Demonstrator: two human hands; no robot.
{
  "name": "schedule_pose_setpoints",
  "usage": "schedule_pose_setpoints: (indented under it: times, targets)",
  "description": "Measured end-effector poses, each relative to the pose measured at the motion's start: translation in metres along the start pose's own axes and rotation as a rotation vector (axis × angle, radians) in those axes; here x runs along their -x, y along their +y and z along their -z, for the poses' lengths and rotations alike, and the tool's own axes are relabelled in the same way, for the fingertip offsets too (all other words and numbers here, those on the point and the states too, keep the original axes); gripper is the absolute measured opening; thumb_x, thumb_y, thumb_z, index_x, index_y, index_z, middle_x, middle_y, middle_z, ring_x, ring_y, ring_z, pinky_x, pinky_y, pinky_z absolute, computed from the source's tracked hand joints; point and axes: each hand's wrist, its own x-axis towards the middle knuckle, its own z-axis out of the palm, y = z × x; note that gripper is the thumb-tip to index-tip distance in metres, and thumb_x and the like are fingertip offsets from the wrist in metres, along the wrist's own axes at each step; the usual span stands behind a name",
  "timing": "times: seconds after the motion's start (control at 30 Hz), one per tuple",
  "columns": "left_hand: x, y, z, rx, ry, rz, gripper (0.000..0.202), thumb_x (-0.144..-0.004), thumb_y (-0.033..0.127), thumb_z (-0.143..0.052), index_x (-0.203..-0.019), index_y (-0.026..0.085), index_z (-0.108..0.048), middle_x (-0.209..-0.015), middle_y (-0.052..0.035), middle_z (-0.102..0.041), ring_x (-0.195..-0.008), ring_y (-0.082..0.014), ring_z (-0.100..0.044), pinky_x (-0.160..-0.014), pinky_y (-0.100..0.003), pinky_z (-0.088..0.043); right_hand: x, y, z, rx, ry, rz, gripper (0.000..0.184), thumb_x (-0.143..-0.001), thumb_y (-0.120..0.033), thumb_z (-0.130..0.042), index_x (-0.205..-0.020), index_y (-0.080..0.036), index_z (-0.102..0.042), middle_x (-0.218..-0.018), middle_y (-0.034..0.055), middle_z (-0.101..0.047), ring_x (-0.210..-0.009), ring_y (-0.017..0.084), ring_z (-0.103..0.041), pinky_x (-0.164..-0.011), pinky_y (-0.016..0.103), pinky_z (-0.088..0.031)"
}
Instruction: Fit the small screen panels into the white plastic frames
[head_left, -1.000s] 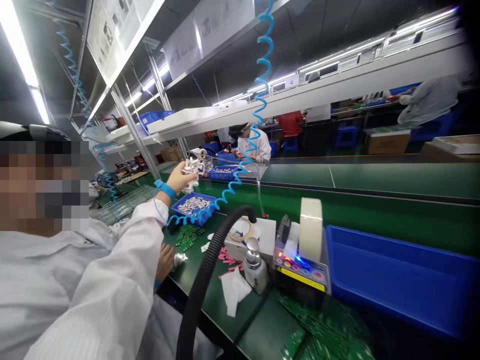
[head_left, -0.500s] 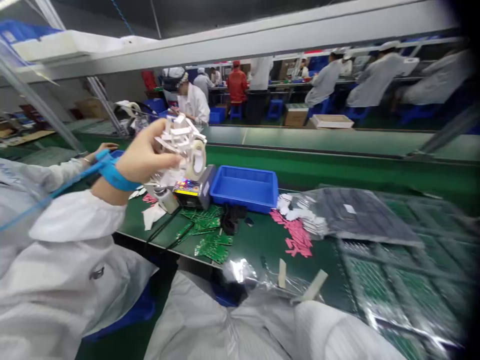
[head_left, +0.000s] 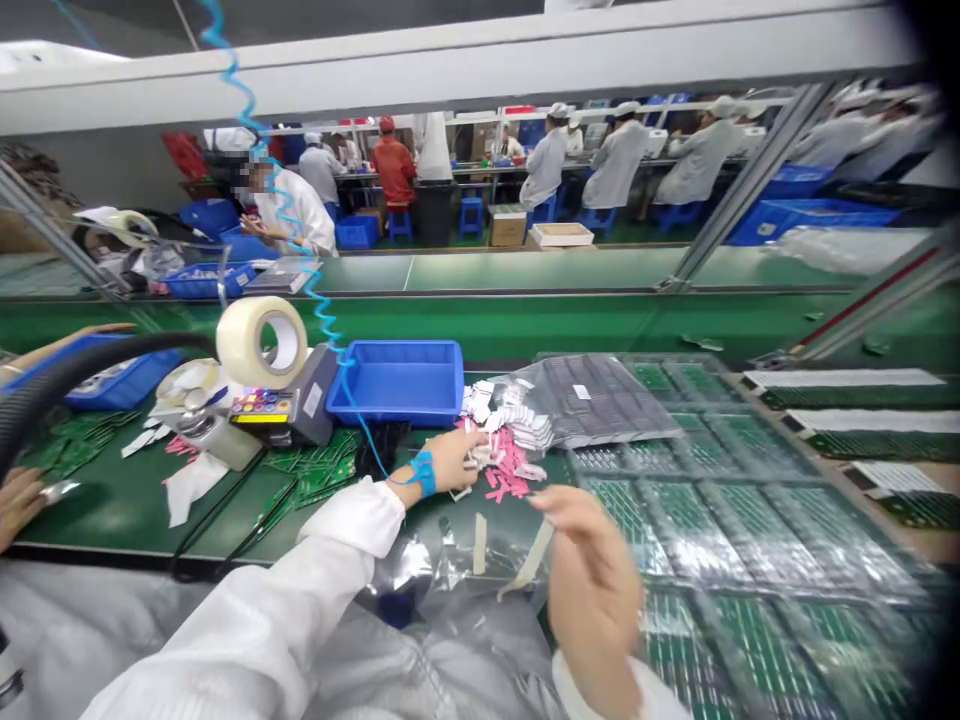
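My left hand (head_left: 450, 460), with a blue wrist strap (head_left: 423, 474), reaches down onto a pile of pink strips (head_left: 511, 462). Its fingers are loosely stretched, and small white strips (head_left: 474, 462) lie under and around them. Further back, folded white pieces (head_left: 529, 425) touch the pink pile. My right hand (head_left: 592, 570) is raised above the front of the bench, its fingers bent but apart and somewhat blurred; nothing shows in it. Just left of it, a beige tape strip (head_left: 534, 556) and a shorter one (head_left: 480, 543) stick up near clear plastic film (head_left: 420, 560).
A blue tray (head_left: 405, 385) stands behind the left hand, beside a device (head_left: 281, 410) with a tape roll (head_left: 262, 342) on top. Green circuit boards (head_left: 311, 470) lie nearby. Bagged boards (head_left: 690, 500) cover the right side. A blue coiled cord (head_left: 322, 310) hangs down. A neighbour's hand (head_left: 19, 505) is at left.
My left hand has come down and right from its raised position, where it held a bunch of white strips, to the pink pile. My right hand has come into view. The camera has turned right.
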Motion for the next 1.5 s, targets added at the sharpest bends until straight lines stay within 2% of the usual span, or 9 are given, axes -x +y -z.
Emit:
schedule_pose_setpoints:
  times: [0.17, 0.4, 0.57, 0.7, 0.9, 1.0, 1.1, 1.33, 1.5]
  targets:
    - [-0.009, -0.009, -0.002, -0.070, -0.098, -0.034, 0.063, -0.066, 0.018, -0.062, -0.127, 0.019, -0.047, -0.124, -0.0162, -0.053, -0.108, -0.0326, -0.057, -0.086, -0.042, -0.047, -0.038, 0.050, -0.055, 0.036, 0.029, -0.087, 0.018, -0.088, -0.031, -0.046, -0.099, -0.020, -0.055, -0.101, 0.0104, -0.057, -0.095, 0.023, -0.058, -0.079, 0.041, -0.050]
    - [0.003, -0.009, 0.037, 0.002, -0.095, -0.068, 0.061, -0.073, 0.031, -0.062, -0.131, 0.020, -0.045, -0.141, -0.0135, -0.045, -0.130, -0.0283, -0.040, -0.106, -0.042, -0.034, -0.034, 0.056, -0.050, 0.187, 0.031, -0.120, 0.020, -0.089, -0.030, -0.037, -0.091, -0.020, -0.055, -0.103, 0.0112, -0.055, -0.097, 0.023, -0.056, -0.081, 0.040, -0.048]
    - [0.079, 0.002, 0.072, 0.240, 0.137, -0.033, 0.037, -0.081, 0.035, -0.054, -0.116, 0.023, -0.059, -0.125, -0.0100, -0.060, -0.115, -0.0255, -0.054, -0.100, -0.040, -0.040, -0.039, 0.073, -0.035, 0.428, 0.046, -0.172, 0.024, -0.078, -0.028, -0.049, -0.095, -0.015, -0.060, -0.112, 0.0205, -0.048, -0.102, 0.036, -0.047, -0.085, 0.055, -0.037]
    - [0.149, 0.006, 0.048, 0.825, 0.088, 0.112, 0.023, -0.080, 0.034, -0.059, -0.097, 0.022, -0.069, -0.098, -0.0087, -0.069, -0.091, -0.0218, -0.064, -0.079, -0.034, -0.051, -0.045, 0.080, -0.023, 0.445, -0.037, -0.144, 0.020, -0.079, -0.029, -0.044, -0.080, -0.017, -0.060, -0.092, 0.0151, -0.055, -0.085, 0.029, -0.053, -0.078, 0.046, -0.043]
    - [0.187, 0.002, -0.005, 1.732, 0.028, 0.406, 0.047, -0.073, 0.046, -0.066, -0.113, 0.023, -0.060, -0.104, -0.0122, -0.067, -0.081, -0.0227, -0.068, -0.060, -0.032, -0.054, -0.018, -0.017, -0.046, 0.237, -0.392, 0.078, 0.040, -0.078, -0.033, -0.058, -0.117, -0.027, -0.056, -0.092, 0.0049, -0.062, -0.073, 0.020, -0.055, -0.065, 0.032, -0.048]
    - [0.200, -0.001, -0.006, 1.840, 0.128, 0.372, 0.044, -0.072, 0.040, -0.069, -0.111, 0.019, -0.061, -0.097, -0.0111, -0.069, -0.077, -0.0191, -0.069, -0.061, -0.028, -0.053, 0.006, -0.076, -0.077, 0.108, -0.791, 0.268, 0.053, -0.075, -0.019, -0.061, -0.126, -0.029, -0.051, -0.086, 0.0036, -0.063, -0.079, 0.020, -0.055, -0.066, 0.031, -0.047]
    - [0.220, -0.010, 0.000, 1.870, 0.230, 0.369, 0.034, -0.072, 0.034, -0.071, -0.098, 0.014, -0.066, -0.085, -0.0097, -0.071, -0.069, -0.0162, -0.068, -0.053, -0.021, -0.051, 0.005, -0.096, -0.103, 0.066, -0.935, 0.389, 0.061, -0.075, -0.024, -0.066, -0.133, -0.027, -0.044, -0.093, 0.0047, -0.064, -0.085, 0.021, -0.055, -0.071, 0.032, -0.047]
    - [0.260, -0.040, 0.022, 2.056, 0.343, 0.285, 0.038, -0.071, 0.039, -0.071, -0.100, 0.016, -0.065, -0.086, -0.0089, -0.075, -0.063, -0.0115, -0.068, -0.046, -0.012, -0.047, -0.075, -0.041, -0.152, 0.858, -0.492, 0.351, 0.020, -0.084, -0.030, -0.058, -0.092, -0.015, -0.068, -0.093, 0.0150, -0.062, -0.091, 0.031, -0.053, -0.076, 0.044, -0.037]
    - [0.264, -0.048, 0.035, 2.175, 0.281, 0.142, 0.038, -0.069, 0.046, -0.070, -0.088, 0.014, -0.067, -0.080, -0.0072, -0.074, -0.059, -0.0088, -0.065, -0.042, -0.010, -0.042, -0.084, -0.016, -0.181, 1.020, -0.463, 0.308, 0.021, -0.084, -0.029, -0.056, -0.088, -0.012, -0.069, -0.092, 0.0170, -0.059, -0.089, 0.034, -0.049, -0.073, 0.045, -0.032]
